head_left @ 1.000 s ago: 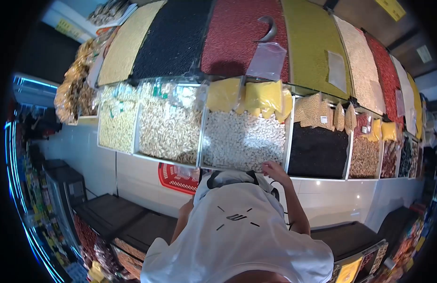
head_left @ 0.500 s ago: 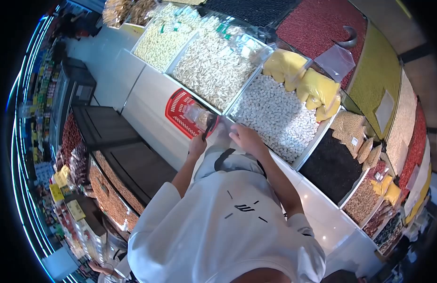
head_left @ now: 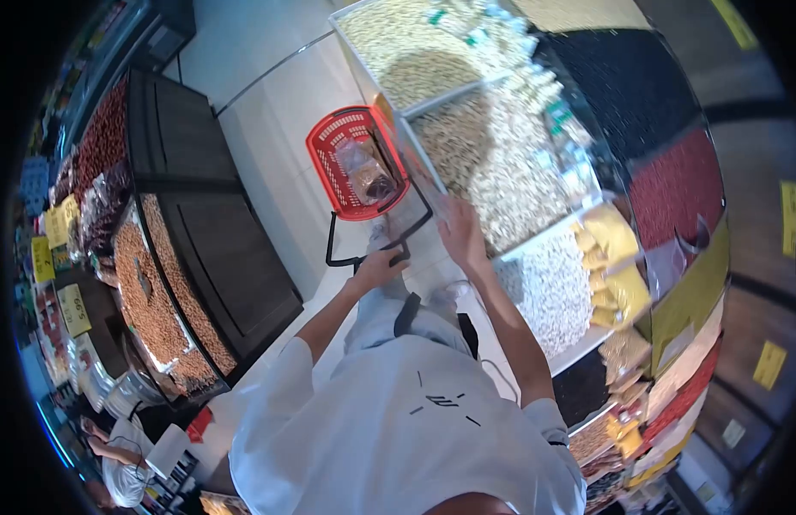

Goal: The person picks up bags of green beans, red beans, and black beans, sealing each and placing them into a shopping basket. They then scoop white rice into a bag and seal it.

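Observation:
My left hand [head_left: 381,267] is closed around the black handle [head_left: 331,240] of a red shopping basket [head_left: 353,211]. The basket hangs ahead of my legs, over the pale floor. Inside it lies a clear plastic bag [head_left: 357,163] with brownish contents and a dark item near its lower end. My right hand [head_left: 460,232] holds nothing, its fingers stretched out beside the near edge of the bins. Closest to it is a bin of pale, seed-like goods [head_left: 509,163], with a bin of white beans [head_left: 544,287] just below.
Yellow bags [head_left: 617,296] lie along the white beans' far side. Black [head_left: 621,90] and red [head_left: 677,184] goods fill bins farther right. On the left stand dark cabinets [head_left: 213,257] and a bin of orange-brown goods [head_left: 149,292]. Another person [head_left: 127,459] is at lower left.
My view has shifted along the aisle, and the bins now sit farther right. The basket appears higher in view and its handle shows more fully. My right hand's fingers have straightened.

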Demonstrator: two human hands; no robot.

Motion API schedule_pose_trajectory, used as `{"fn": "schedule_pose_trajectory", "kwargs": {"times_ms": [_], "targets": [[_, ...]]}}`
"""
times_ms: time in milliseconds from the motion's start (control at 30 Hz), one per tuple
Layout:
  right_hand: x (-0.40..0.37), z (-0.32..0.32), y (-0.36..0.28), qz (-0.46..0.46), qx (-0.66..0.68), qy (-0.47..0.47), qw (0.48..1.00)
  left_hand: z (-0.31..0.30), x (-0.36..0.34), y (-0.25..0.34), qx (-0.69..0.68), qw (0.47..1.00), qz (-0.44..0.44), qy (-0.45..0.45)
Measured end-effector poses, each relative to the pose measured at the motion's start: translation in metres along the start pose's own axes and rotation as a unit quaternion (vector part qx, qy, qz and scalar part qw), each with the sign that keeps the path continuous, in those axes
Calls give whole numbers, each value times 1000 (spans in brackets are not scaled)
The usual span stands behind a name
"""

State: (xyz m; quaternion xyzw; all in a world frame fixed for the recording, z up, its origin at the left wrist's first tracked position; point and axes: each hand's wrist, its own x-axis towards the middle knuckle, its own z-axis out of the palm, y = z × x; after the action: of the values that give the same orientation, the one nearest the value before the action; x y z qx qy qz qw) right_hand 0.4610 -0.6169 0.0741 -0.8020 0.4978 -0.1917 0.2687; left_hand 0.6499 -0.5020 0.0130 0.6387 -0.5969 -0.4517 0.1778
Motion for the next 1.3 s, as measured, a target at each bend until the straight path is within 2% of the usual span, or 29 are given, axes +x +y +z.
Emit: {"fn": "schedule_pose_trajectory", "kwargs": {"times_ms": [33,100,133,167,200,267,300,367,467,533,600,667,700,767,833,900,933,1000,1100,1200,1267,1300], "targets": [[31,9,-1,-8,-5,-25,1000,-14,7,-9,-60,997,-6,-53],[86,25,-3,5,-53,11,998,-30,33,-55,-154,986,-47,-41],[109,36,-1,-2,-76,25,997,-39,52,-83,-221,973,-67,-31],[131,48,2,-10,-96,39,995,-42,70,-116,-243,963,-107,32],[150,57,0,-17,-95,16,995,-45,87,-151,-184,970,-94,126],[173,68,-6,-4,-201,-14,980,-46,124,-226,-40,974,-188,123],[177,78,0,-21,-212,-10,977,-38,141,-263,-10,966,-221,138],[178,95,14,-33,-216,0,976,-19,175,-329,29,959,-266,88],[172,101,20,20,-174,-4,985,0,223,-373,33,949,-312,20],[168,94,28,-26,-229,-12,973,24,255,-395,3,939,-345,14],[168,94,31,-57,-252,-3,966,70,277,-434,-5,948,-318,-17],[165,93,30,-29,-262,-7,965,86,295,-441,-34,937,-348,-16],[156,94,34,-15,-275,22,961,95,306,-445,-49,927,-371,-1],[143,89,35,14,-323,46,945,138,319,-467,-35,931,-355,74],[136,82,31,43,-366,46,929,157,339,-477,33,945,-317,76],[128,58,37,68,-395,51,915,158,357,-480,73,964,-242,84],[137,69,28,63,-415,18,907,162,365,-484,69,964,-246,76],[135,71,31,80,-342,42,935,176,377,-496,196,951,-236,-18],[132,72,33,75,-325,66,940,188,378,-512,188,958,-215,-24],[128,79,26,73,-357,44,930,158,355,-493,148,971,-185,-35],[126,80,33,67,-336,49,938,123,331,-474,187,978,-93,-16],[126,88,32,91,-313,70,943,108,318,-465,151,986,-74,11]]}}
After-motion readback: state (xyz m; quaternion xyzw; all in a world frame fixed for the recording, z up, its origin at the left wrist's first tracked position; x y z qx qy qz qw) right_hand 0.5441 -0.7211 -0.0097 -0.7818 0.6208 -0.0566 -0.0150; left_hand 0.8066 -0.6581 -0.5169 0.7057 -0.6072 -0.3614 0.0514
